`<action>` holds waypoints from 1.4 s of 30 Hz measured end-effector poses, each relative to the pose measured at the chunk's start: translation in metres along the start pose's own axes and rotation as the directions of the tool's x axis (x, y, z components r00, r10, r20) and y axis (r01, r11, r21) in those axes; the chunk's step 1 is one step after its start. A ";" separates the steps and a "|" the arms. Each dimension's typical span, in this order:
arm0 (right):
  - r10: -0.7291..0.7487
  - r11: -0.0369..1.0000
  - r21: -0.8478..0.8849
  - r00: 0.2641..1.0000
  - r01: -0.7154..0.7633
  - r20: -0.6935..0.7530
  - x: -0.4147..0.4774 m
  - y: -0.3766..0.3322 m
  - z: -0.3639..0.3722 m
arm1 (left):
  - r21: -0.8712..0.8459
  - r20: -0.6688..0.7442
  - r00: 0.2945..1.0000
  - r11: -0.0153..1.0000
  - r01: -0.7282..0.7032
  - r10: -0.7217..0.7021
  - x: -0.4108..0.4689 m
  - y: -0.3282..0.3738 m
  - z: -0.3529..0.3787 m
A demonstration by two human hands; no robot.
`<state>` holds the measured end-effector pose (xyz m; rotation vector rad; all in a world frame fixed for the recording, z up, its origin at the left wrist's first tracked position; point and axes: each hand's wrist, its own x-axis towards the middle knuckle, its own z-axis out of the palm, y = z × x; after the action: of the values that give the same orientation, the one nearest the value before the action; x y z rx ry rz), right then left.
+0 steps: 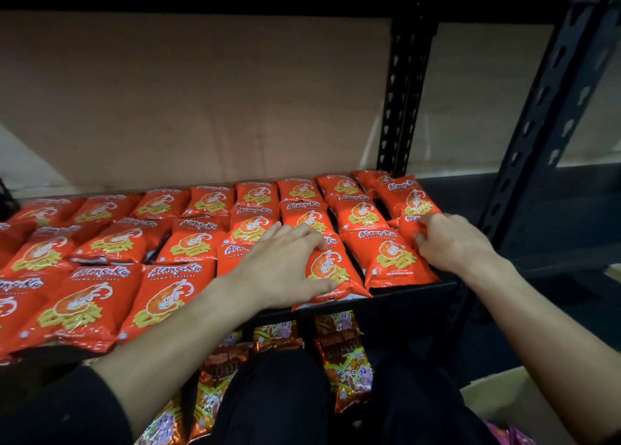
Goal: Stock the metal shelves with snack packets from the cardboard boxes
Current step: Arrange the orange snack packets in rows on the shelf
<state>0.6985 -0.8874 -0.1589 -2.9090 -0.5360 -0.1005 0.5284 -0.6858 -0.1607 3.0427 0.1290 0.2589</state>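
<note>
I am in the tidying part of the stocking: the red packets (100, 296) already cover the shelf (413, 291) in rows, and both my hands work near its right end. To do this well I want to press only lightly, because the bags look full of air and slippery, and a hard push could make one row slide over the next. The front packet (331, 270) hangs a little over the shelf edge, so I judge it should go back first. After that the last column can be squared in line with the rear upright (406, 91).

My left hand (285, 263) lies flat on the packets of the front rows, fingers straight and slightly spread, and its thumb runs along the lower part of the front packet. It holds nothing, it only presses. My right hand (450, 239) has its fingers curled and pinches the side of the end packet (405, 223), which lies in the last column, partly under another bag. The cardboard box (497, 401) is low at my right; only a corner shows, and I cannot tell what remains inside
</note>
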 end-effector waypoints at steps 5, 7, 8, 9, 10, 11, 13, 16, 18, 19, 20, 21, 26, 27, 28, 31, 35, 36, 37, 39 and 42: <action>-0.029 0.996 0.081 1.000 0.028 0.009 -0.006 0.004 -0.004 | 0.007 -0.004 1.000 1.000 0.014 -0.013 0.003 0.000 0.002; -0.111 0.982 0.142 0.988 0.126 -0.107 -0.017 0.002 -0.003 | 0.009 -0.004 1.000 1.000 0.013 -0.013 0.005 0.000 0.003; -0.168 0.963 0.188 0.974 0.195 -0.152 -0.024 0.000 -0.002 | 0.009 -0.002 1.000 1.000 0.013 -0.013 0.006 0.000 0.004; -0.218 0.941 0.229 0.965 0.247 -0.147 -0.033 -0.005 -0.001 | 0.010 -0.001 1.000 1.000 0.011 -0.011 0.006 0.000 0.004; -0.267 0.923 0.255 0.956 0.290 -0.119 -0.041 -0.009 0.002 | 0.010 -0.001 1.000 1.000 0.011 -0.011 0.007 -0.001 0.005; -0.308 0.914 0.251 0.948 0.318 -0.080 -0.048 -0.013 0.006 | 0.010 -0.001 1.000 1.000 0.012 -0.012 0.007 -0.001 0.005; -0.352 0.911 0.210 0.935 0.355 -0.049 -0.055 -0.016 0.015 | 0.011 -0.001 1.000 1.000 0.013 -0.013 0.008 -0.001 0.007; -0.355 0.912 0.191 0.932 0.363 -0.075 -0.053 -0.012 0.020 | 0.040 -0.004 1.000 0.999 0.006 -0.006 0.007 0.001 0.011; -0.354 0.915 0.177 0.931 0.364 -0.082 -0.052 -0.011 0.019 | 0.069 0.002 1.000 0.998 -0.002 0.002 0.005 0.002 0.014; -0.359 0.914 0.172 0.930 0.368 -0.080 -0.053 -0.012 0.019 | 0.081 0.013 1.000 0.997 -0.007 0.006 0.005 0.002 0.015; -0.369 0.910 0.169 0.925 0.379 -0.084 -0.054 -0.012 0.019 | 0.092 0.026 1.000 0.996 -0.011 0.009 0.005 0.002 0.016; -0.377 0.909 0.160 0.923 0.385 -0.082 -0.054 -0.013 0.019 | 0.102 0.040 0.999 0.995 -0.017 0.013 0.006 0.002 0.016; -0.377 0.914 0.133 0.924 0.383 -0.071 -0.056 -0.015 0.016 | 0.092 0.044 0.998 0.995 -0.038 0.034 0.007 0.000 0.014; -0.372 0.916 0.131 0.926 0.378 -0.068 -0.057 -0.016 0.014 | 0.064 0.041 0.999 0.997 -0.038 0.036 0.006 0.000 0.013; -0.375 0.915 0.132 0.924 0.381 -0.074 -0.058 -0.017 0.013 | 0.033 0.032 0.999 0.999 -0.037 0.036 0.004 0.000 0.012; -0.410 0.897 0.136 0.906 0.421 -0.104 -0.061 -0.028 0.011 | -0.055 -0.018 0.999 0.997 -0.049 0.048 -0.004 -0.002 0.007; -0.483 0.848 0.183 0.868 0.497 -0.117 -0.063 -0.050 0.013 | -0.095 -0.078 0.997 0.995 -0.018 0.010 -0.021 -0.016 -0.012; -0.503 0.834 0.202 0.858 0.514 -0.106 -0.063 -0.054 0.015 | -0.076 -0.088 0.996 0.997 -0.002 -0.005 -0.026 -0.023 -0.017; -0.527 0.818 0.215 0.845 0.533 -0.088 -0.064 -0.059 0.017 | -0.063 -0.090 0.995 0.998 0.025 -0.031 -0.033 -0.033 -0.021; -0.550 0.813 0.203 0.834 0.546 -0.044 -0.065 -0.064 0.021 | -0.062 -0.075 0.994 0.995 0.078 -0.083 -0.044 -0.053 -0.026; -0.543 0.821 0.190 0.839 0.538 -0.028 -0.061 -0.066 0.022 | -0.056 -0.026 0.993 0.992 0.116 -0.118 -0.055 -0.069 -0.024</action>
<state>0.6189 -0.8433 -0.1756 -2.4871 -1.2907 -0.0782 0.4647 -0.6206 -0.1529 2.9649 0.2959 0.2931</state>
